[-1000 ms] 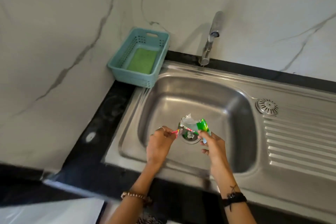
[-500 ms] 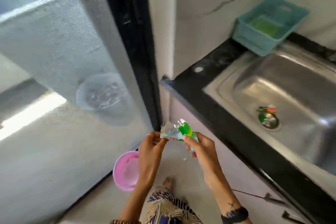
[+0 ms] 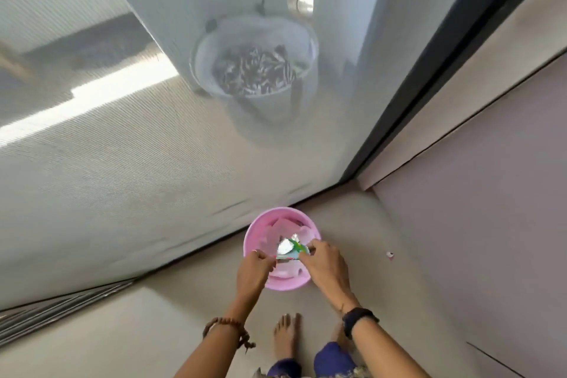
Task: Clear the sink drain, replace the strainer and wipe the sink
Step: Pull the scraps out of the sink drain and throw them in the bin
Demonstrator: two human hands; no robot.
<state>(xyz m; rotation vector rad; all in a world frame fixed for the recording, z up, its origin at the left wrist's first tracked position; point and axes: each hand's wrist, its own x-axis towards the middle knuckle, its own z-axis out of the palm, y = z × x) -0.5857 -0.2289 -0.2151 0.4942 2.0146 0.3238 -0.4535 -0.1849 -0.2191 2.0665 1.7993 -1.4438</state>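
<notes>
A crumpled green and silver wrapper (image 3: pixel 290 247) hangs just above a pink bin (image 3: pixel 283 284) on the floor. My left hand (image 3: pixel 254 270) pinches the wrapper's left end and my right hand (image 3: pixel 325 264) pinches its right end. The bin holds some pale scraps. The sink, its drain and the strainer are out of view.
A mesh screen door (image 3: pixel 122 163) with a dark frame (image 3: pixel 429 77) stands right behind the bin. Behind the screen sits a white bucket (image 3: pixel 254 67). A pale cabinet front (image 3: pixel 491 193) rises on the right. My bare feet (image 3: pixel 285 337) stand on the beige floor below the bin.
I have turned away from the sink toward the floor. Both hands carried the wrapper from the drain down to just above the pink bin.
</notes>
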